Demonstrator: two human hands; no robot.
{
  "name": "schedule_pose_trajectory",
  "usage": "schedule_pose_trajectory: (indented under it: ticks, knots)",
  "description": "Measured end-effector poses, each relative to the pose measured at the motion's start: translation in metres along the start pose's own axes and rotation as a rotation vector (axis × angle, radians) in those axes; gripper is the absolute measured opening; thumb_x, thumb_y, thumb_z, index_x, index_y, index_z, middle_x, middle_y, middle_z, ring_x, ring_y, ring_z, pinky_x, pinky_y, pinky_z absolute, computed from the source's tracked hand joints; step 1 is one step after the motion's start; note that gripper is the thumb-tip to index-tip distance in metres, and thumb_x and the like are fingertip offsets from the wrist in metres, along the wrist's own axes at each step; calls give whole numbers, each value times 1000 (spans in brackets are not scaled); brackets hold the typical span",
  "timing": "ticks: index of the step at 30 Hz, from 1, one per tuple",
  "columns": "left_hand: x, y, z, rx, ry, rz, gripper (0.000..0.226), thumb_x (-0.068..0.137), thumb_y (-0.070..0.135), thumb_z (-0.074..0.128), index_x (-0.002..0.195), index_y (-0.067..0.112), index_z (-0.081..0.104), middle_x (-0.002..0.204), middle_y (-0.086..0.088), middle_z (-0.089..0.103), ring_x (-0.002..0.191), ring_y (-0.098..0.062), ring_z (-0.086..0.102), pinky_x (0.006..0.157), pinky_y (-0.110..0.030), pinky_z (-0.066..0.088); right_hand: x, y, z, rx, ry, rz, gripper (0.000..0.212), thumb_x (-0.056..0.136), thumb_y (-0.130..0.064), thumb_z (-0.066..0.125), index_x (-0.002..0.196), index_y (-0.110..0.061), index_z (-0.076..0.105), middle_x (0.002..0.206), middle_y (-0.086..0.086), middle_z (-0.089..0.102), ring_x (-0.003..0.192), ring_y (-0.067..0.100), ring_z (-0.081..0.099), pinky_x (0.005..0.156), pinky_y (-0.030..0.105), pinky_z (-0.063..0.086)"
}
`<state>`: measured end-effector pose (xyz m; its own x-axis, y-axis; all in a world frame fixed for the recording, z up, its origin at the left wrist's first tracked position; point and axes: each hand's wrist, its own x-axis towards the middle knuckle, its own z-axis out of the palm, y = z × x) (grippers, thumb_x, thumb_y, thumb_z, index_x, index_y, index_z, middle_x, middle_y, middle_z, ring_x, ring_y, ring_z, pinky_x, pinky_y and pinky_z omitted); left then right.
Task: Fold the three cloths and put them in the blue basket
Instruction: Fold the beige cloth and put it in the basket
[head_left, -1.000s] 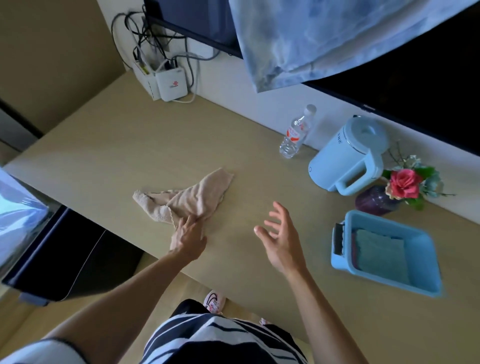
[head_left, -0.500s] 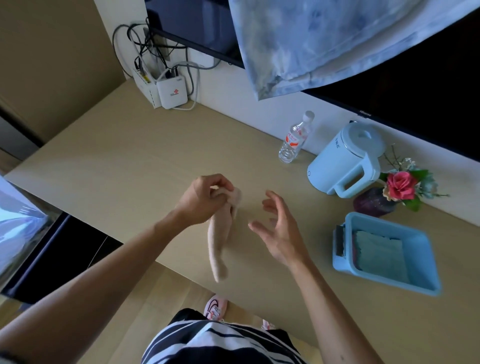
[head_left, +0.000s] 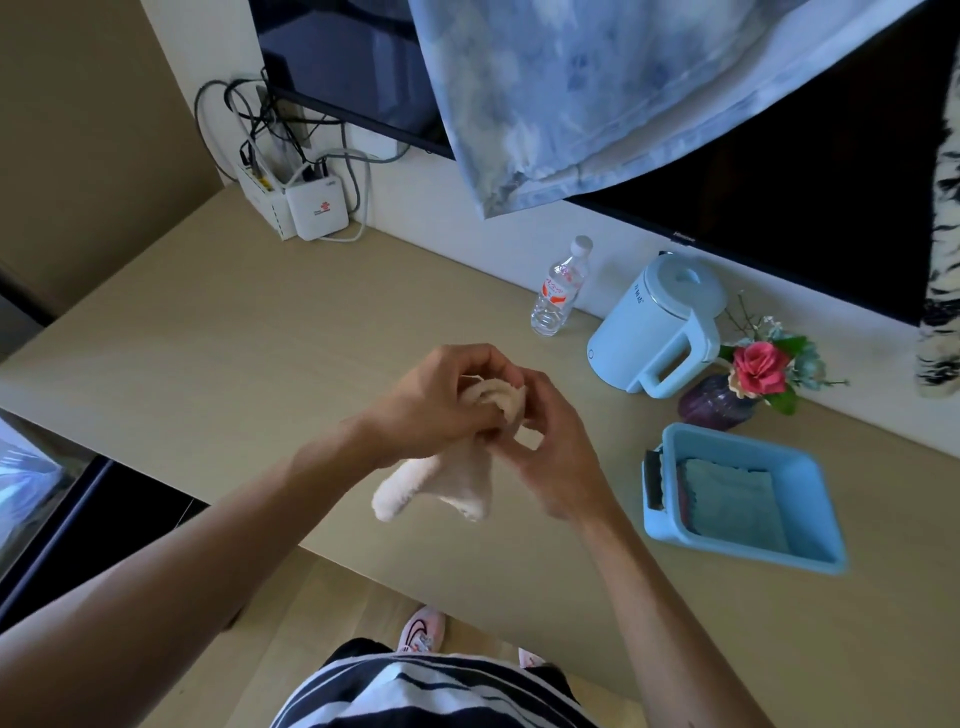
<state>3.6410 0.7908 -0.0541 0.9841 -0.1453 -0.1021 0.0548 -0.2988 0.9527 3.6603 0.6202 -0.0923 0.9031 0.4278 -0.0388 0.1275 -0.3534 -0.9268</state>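
Observation:
A beige cloth hangs bunched above the desk, held at its top by both hands. My left hand grips its upper edge, and my right hand pinches the same top part from the right. Two loose ends of the cloth dangle below the hands. The blue basket stands on the desk to the right, apart from my hands. A folded teal cloth lies flat inside it, over a darker cloth whose edge shows at the left.
Along the wall stand a water bottle, a light blue kettle and a vase with a pink flower. A white router with cables sits at the back left. The desk's front edge runs just below my hands.
My left hand lifted the beige cloth off the desk and carried it right. My right hand came in and took hold of its top edge.

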Motion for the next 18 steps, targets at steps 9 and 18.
schedule_pose_trajectory:
  ticks: [9, 18]
  knots:
    - [10, 10, 4, 521, 198, 154, 33, 91, 30, 57, 64, 14, 48, 52, -2, 47, 56, -20, 46, 47, -21, 30, 0, -7, -10, -33, 263, -36, 29, 79, 7, 52, 84, -20, 62, 72, -6, 66, 70, 10, 64, 64, 17, 48]
    - [17, 18, -21, 628, 88, 281, 16, 94, 10, 53, 91, 8, 68, 68, 1, 61, 64, -20, 54, 59, -10, 39, -2, 8, -40, -204, 284, -7, 28, 80, 6, 53, 84, -19, 66, 75, -11, 69, 75, 4, 63, 65, 8, 43]
